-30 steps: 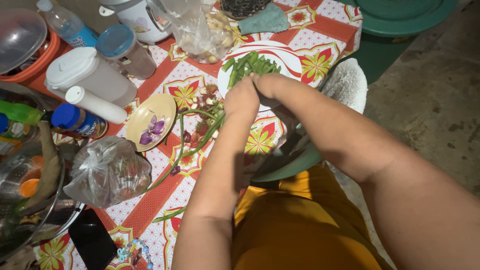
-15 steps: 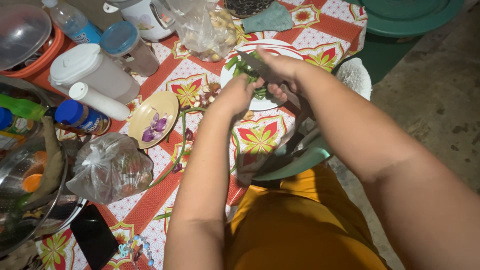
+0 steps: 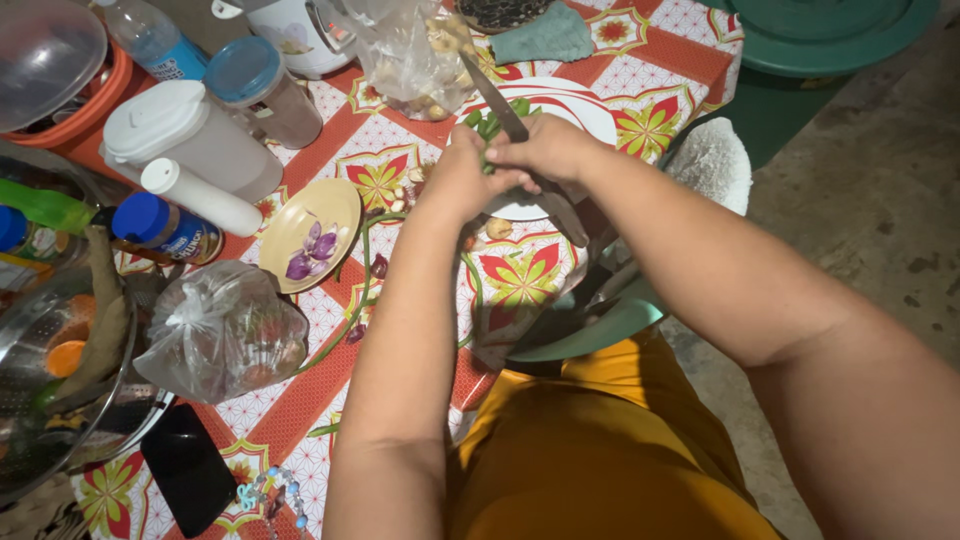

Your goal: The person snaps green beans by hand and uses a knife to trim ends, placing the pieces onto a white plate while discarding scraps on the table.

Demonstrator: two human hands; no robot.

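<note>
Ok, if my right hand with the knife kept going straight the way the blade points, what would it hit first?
Probably the clear plastic bag. The right hand holds the knife over the white plate, with the blade tip aimed up and left toward that bag. Depth is unclear, so the blade may pass above it.

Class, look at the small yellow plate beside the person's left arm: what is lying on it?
On the yellow plate lie a few purple peelings or petal-like pieces, bunched near its lower left. The rest of its surface shows bare. Nothing covers it; the left hand works beside it, over the white plate.
</note>
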